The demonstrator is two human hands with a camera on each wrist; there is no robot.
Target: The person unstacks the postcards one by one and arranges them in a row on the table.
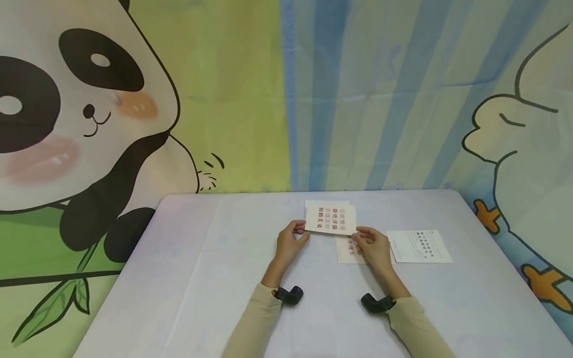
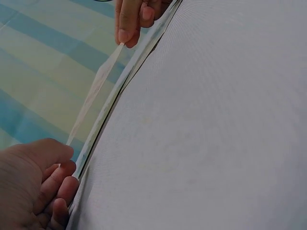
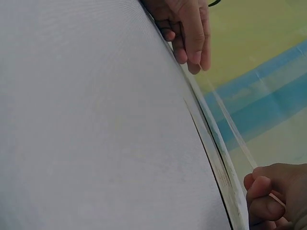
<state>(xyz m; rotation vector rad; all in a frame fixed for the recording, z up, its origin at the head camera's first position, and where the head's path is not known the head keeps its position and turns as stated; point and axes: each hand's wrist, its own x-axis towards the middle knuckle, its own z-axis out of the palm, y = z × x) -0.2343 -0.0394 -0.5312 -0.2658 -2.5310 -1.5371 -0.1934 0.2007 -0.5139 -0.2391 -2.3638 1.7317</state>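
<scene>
Both arms reach forward, angling inward, with the left hand and right hand kinda mirrored, apart, each in a thumb-and-finger pinch.

lower card partly hidden by held card; rightmost card seemingly printed too small

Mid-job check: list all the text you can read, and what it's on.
"拒绝浮躁": held card, dark column.
"脚踏实地": same card, left dark column.
Two paler columns there: too faint to read surely.
"月漫长": card beneath, partly covered; last characters of a column.
Card at right: printed columns, too small to read.
Wrist views: no readable text.
</scene>
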